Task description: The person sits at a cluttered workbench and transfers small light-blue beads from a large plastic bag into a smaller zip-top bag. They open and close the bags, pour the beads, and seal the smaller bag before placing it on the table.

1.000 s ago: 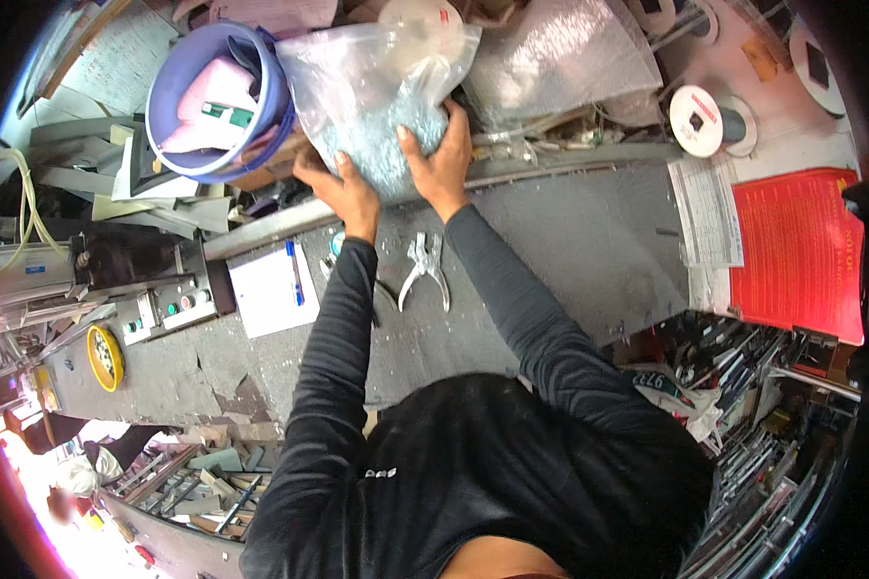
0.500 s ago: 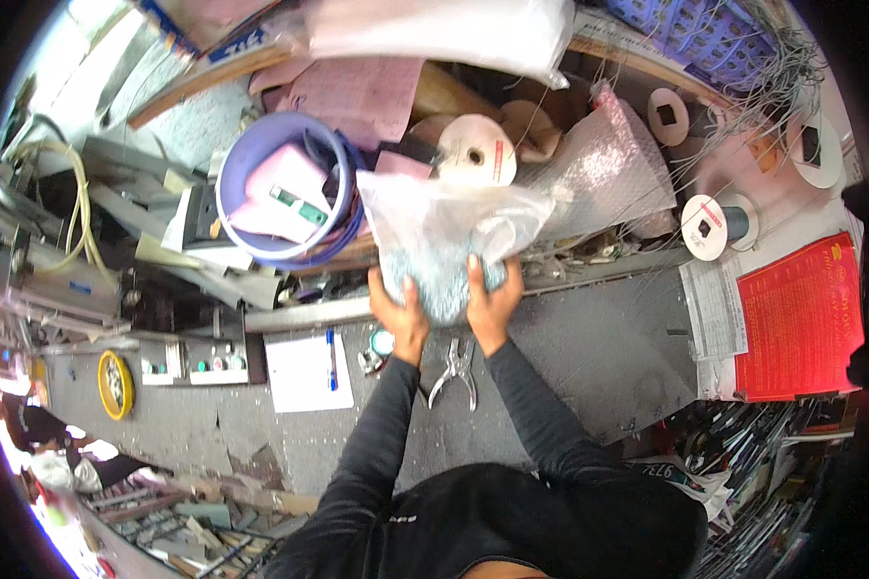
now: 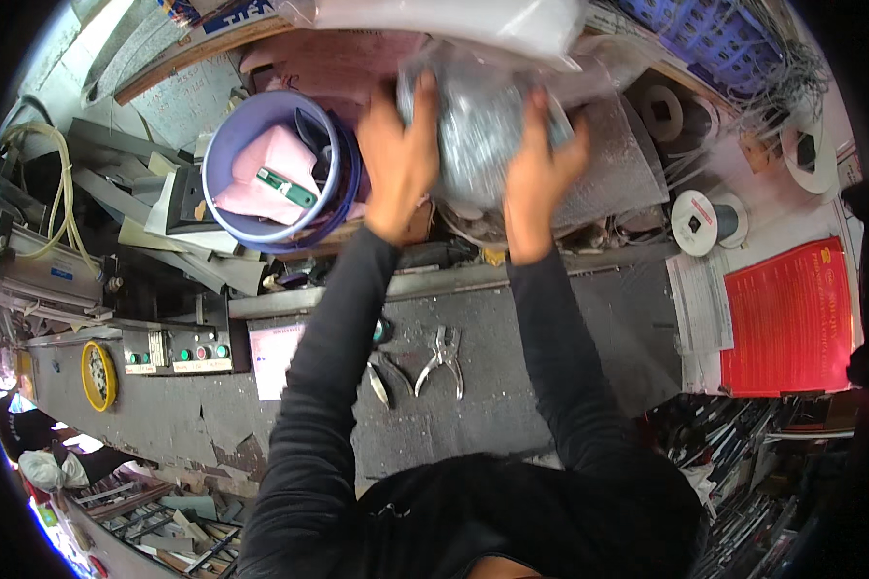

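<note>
A clear plastic bag (image 3: 483, 135) full of small silvery-grey pieces, too blurred to name, is held up over the back of the bench. My left hand (image 3: 401, 154) grips its left side, thumb laid along the plastic. On the opposite side my right hand (image 3: 543, 179) is closed against the bag. Beneath it lies a sheet of bubble wrap (image 3: 613, 174). A purple bucket (image 3: 224, 224), with pink paper and a green-handled tool (image 3: 287, 187) in it, stands left of my left hand. Pliers (image 3: 442, 363) and a second pair of pliers (image 3: 388, 376) rest on the bench between my forearms.
White spools (image 3: 697, 224) and tangled wires (image 3: 772, 87) are at the right, above a red sheet (image 3: 792, 318). A yellow basket (image 3: 95, 376) and a button panel (image 3: 198, 353) sit left. White plastic (image 3: 434, 13) overhangs the back. Another person (image 3: 43, 468) is at far left.
Both hands have carried the bag up and away from me, toward the back of the bench. The bag now covers the spool behind it, and more of the pliers shows.
</note>
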Demonstrator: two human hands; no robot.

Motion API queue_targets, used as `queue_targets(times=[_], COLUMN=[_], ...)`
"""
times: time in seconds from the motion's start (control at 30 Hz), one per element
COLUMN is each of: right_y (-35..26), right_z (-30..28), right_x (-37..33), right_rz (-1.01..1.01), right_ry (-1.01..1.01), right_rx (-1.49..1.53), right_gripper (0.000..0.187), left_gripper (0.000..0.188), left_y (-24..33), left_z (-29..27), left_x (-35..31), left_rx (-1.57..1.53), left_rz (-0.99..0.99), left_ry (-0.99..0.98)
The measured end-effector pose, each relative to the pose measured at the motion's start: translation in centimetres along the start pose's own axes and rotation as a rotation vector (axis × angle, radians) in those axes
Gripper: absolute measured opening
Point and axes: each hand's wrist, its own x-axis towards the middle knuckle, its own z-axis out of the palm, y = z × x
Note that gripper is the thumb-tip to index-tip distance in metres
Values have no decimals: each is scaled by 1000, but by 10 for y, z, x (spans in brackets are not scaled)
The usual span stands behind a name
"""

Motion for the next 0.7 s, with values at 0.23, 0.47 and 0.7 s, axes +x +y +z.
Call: queue_targets(times=[0.23,0.47,0.7], right_y=[101,114,95], right_z=[48,17,21], right_x=[53,32,35], right_rz=[-173,-69,25], right_ry=[-249,-246,-210], right_rx=[-373,-358,-461], right_gripper=[68,73,72], left_gripper=[61,55,58], left_y=[-55,-45,-40], left_z=[66,69,72], left_x=[38,8,-9], left_rx=[202,305,432], left_rz=[248,243,282], left_ry=[-100,-189,-111])
